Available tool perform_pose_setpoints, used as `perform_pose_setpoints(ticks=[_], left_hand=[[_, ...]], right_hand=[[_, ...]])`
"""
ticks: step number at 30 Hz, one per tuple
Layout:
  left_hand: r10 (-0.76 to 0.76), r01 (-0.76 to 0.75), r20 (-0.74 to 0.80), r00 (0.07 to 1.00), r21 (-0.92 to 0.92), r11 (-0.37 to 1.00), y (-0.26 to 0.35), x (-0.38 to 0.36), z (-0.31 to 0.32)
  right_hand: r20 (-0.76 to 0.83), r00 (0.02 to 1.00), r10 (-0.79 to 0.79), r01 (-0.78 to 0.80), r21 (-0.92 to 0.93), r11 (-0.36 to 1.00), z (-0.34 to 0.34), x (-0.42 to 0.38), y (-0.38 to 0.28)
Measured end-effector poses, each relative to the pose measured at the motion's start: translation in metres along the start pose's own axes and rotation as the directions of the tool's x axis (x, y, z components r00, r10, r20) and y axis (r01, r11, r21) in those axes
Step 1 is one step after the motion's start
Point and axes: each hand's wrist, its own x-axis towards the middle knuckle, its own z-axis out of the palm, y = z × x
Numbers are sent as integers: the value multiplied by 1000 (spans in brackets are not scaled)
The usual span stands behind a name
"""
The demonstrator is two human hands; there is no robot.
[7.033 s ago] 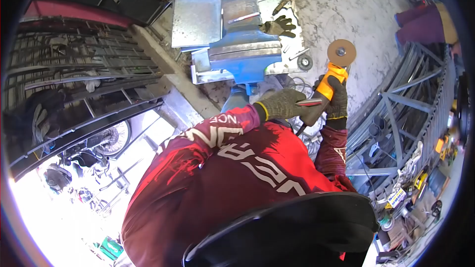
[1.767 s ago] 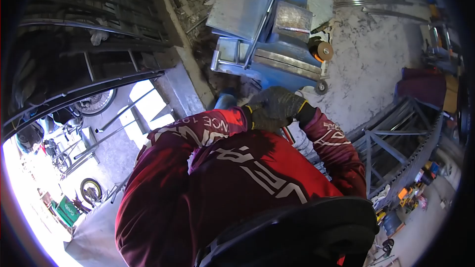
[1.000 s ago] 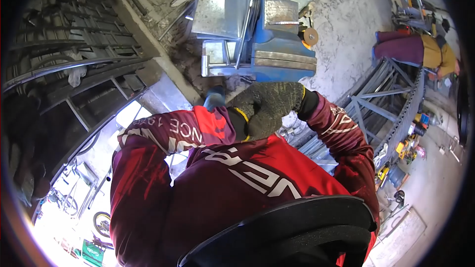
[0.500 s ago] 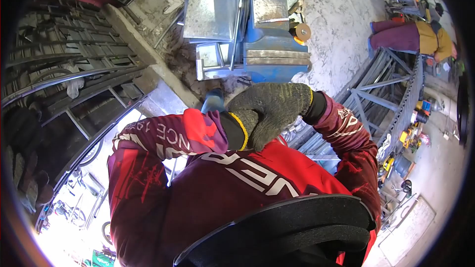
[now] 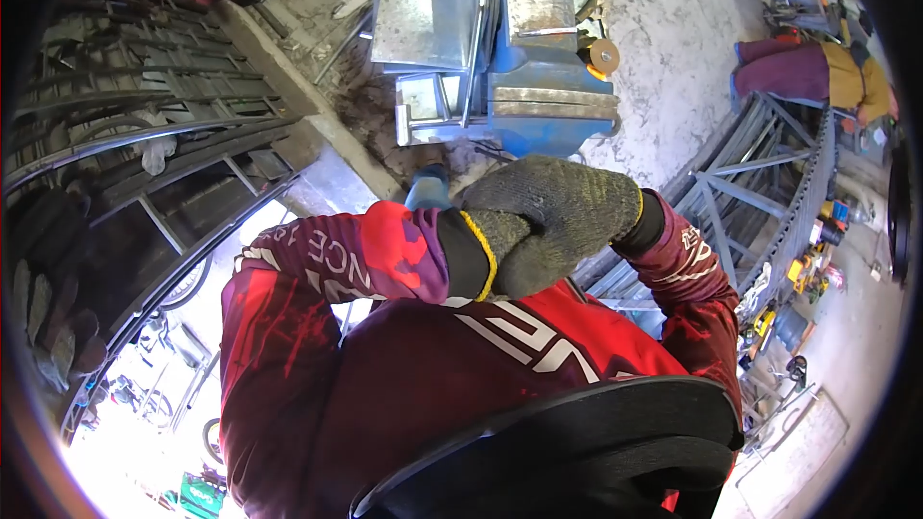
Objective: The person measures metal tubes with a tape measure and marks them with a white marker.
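Observation:
Both my hands wear dark grey knitted work gloves with yellow-edged cuffs and press together in front of my chest. My left hand (image 5: 506, 234) comes in from the left, partly covered. Across it lies my right hand (image 5: 586, 204), its glove touching the left one. The fingers of both hands blend into one bundle, so I cannot make out how they are bent or whether anything is between them. Just beyond the hands stands a blue bench vise (image 5: 548, 86), apart from them, with worn metal jaws.
Left of the vise lie metal sheets (image 5: 423, 24) and a tube. A disc (image 5: 605, 56) is at its right. Steel frames (image 5: 750, 197) and bars fill the right side, near a bent-over person (image 5: 832, 77). Metal racks (image 5: 144, 183) line the left.
The view has shifted slightly, so the vise and surroundings appear farther right. My hands stay pressed together, also a little farther right in view.

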Motion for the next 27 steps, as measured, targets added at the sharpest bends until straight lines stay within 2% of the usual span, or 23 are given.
perform_pose_setpoints(ticks=[21,23,24,26,27], left_hand=[[-180,178,121,976,32,984,1,-5,-5],[-183,179,126,975,39,983,5,-3,-8],[-182,178,130,975,44,983,7,-3,-8],[-184,179,139,973,52,982,12,-2,-9],[-186,180,143,972,57,982,14,-2,-10]], right_hand=[[81,994,77,-64,-156,986,-10,30,-18],[-70,994,-86,76,-139,987,-6,27,-19],[-76,994,-82,70,-139,988,-4,27,-17],[-159,964,-212,190,-146,971,-1,28,-12],[-164,964,-209,185,-147,972,-1,28,-15]])
